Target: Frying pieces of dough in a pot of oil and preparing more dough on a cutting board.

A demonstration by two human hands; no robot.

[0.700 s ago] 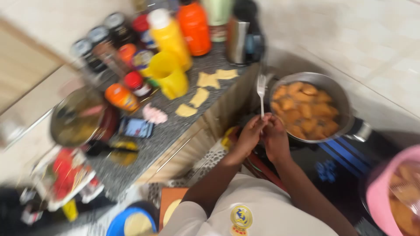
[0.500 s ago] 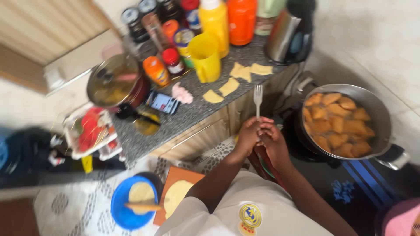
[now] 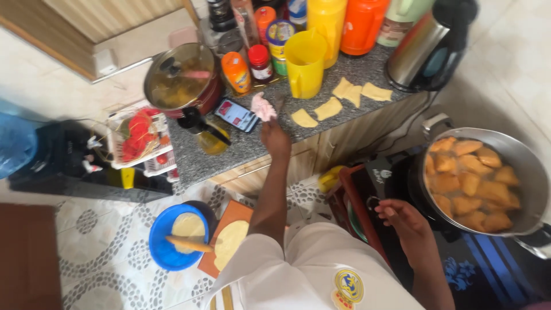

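My left hand [image 3: 274, 136] stretches out to the grey stone counter [image 3: 229, 152], its fingertips at a crumpled pink cloth [image 3: 263, 106]. A thin grey object lies just past the fingers; I cannot tell whether the hand grips it. My right hand [image 3: 402, 221] hovers with nothing in it and fingers loosely apart, beside a black stove [image 3: 396, 172]. On the stove stands a large metal pot [image 3: 531, 166] full of golden fried pastries [image 3: 470, 183]. Several flat raw dough pieces [image 3: 330, 108] lie on the counter to the right of my left hand.
On the counter stand a yellow jug [image 3: 304, 60], bottles and jars, a phone [image 3: 236, 115], a lidded pot [image 3: 181, 77] and a steel kettle [image 3: 427, 51]. On the floor are a blue bowl [image 3: 166, 252] with dough and a stick, and a board with a dough round [image 3: 229, 244].
Both hands were together holding a fork upright. They have since parted: the left has reached to the counter and the right has dropped beside the stove. The view has swung left.
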